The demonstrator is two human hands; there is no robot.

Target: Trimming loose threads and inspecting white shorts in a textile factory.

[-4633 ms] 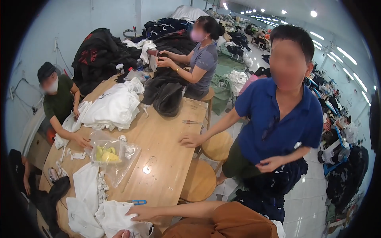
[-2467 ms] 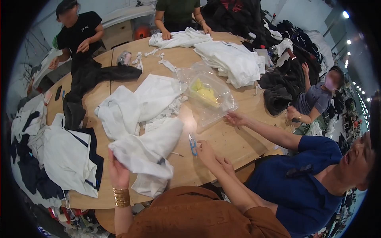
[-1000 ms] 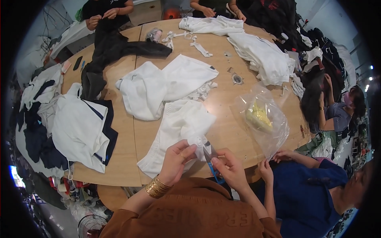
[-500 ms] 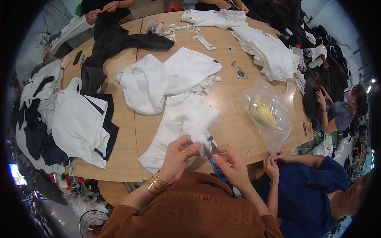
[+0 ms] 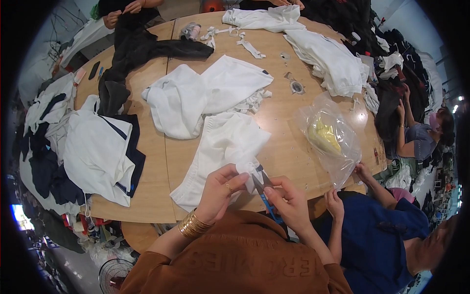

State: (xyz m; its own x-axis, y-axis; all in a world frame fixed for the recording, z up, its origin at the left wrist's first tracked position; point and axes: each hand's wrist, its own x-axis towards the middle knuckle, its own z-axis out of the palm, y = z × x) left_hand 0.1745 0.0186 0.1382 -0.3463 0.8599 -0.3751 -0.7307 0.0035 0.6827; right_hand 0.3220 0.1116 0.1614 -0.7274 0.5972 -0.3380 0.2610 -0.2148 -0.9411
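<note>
1. A big round wooden table fills the middle of the view, its pale top made of boards with seams running away from the camera.
2. Bright overhead light glares off the varnish near the table's right side.
3. Down at the lower left, a floor fan with a wire guard stands on a grey floor beside the table's edge.
4. Far right, rows of ceiling lights run off into a long, busy hall.
5. Top left, a pale grey wall sits behind the table, with cables hanging on it.
6. At the left rim, a small bright blue-white patch glows.
</note>
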